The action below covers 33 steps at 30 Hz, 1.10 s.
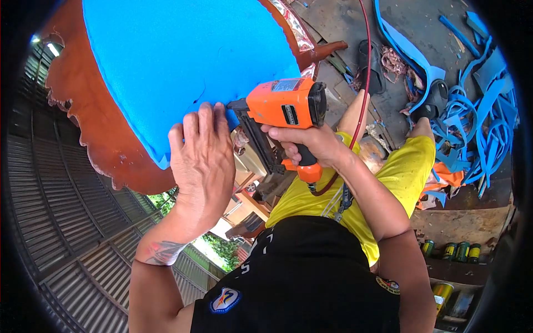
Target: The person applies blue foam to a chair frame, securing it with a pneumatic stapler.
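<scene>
Pressing L hand (202,158), flat open, on edge of blue foam sheet (183,61); clamping R hand (311,144) round orange pneumatic stapler (288,105); edge-fixing prob. midway.

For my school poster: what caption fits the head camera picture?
Left hand presses blue foam onto a wooden frame while the right hand holds an orange nail gun at its edge.
</scene>
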Available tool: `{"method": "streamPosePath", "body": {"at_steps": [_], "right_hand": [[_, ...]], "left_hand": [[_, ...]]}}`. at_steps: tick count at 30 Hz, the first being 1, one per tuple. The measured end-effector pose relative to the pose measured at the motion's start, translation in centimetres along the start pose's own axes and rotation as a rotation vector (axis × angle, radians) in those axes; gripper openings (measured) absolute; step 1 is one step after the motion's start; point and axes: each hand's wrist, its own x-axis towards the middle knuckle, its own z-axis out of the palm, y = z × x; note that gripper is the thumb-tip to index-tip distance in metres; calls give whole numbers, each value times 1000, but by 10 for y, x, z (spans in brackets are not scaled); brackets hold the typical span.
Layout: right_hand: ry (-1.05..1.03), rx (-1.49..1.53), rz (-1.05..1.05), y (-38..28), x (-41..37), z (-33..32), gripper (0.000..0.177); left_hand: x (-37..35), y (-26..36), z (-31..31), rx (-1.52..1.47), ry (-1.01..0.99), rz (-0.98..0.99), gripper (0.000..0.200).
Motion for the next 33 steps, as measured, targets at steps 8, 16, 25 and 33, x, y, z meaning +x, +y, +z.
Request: {"method": "streamPosePath", "body": {"at_steps": [8,16,25,33], "right_hand": [[14,17,15,-3,-2,1,26],[33,-1,5,-5,0,8,19],[89,-236,-17,-1,-45,26,31],[32,-175,13,14,-37,49,33]], "left_hand": [[-7,0,8,40,43,52,60],[-49,14,4,-456,75,88,49],[-69,51,65,-2132,260,-856,54],[-33,42,62,-2105,756,-976,46]]}}
